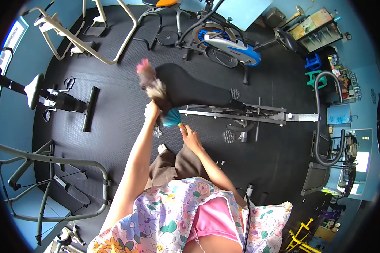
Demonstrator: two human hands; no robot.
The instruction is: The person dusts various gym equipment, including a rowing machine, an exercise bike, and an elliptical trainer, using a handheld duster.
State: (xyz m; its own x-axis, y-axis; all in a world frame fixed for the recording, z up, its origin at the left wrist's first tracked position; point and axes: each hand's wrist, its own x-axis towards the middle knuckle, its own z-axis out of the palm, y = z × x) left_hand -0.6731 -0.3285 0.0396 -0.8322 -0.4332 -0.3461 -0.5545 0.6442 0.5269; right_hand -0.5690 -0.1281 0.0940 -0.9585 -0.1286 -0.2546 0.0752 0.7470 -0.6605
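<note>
My left hand [152,110] is closed around the lower end of a brown and pink feathery duster [153,85], its top blurred by motion beside the black seat [181,84] of an exercise machine. In my right hand [191,138] is the yellow-green handle of a blue-bristled brush [172,118]. The bristles fan out just below the seat's edge, close to my left hand. Whether they touch the seat or the duster, I cannot tell.
The machine's metal rail [249,114] runs right to a curved handlebar [321,126]. A white and blue exercise bike [232,48] stands beyond. At left are another bike [63,101] and a grey tubular frame [50,159]. A crumpled clear scrap [157,131] lies on the black floor [114,145].
</note>
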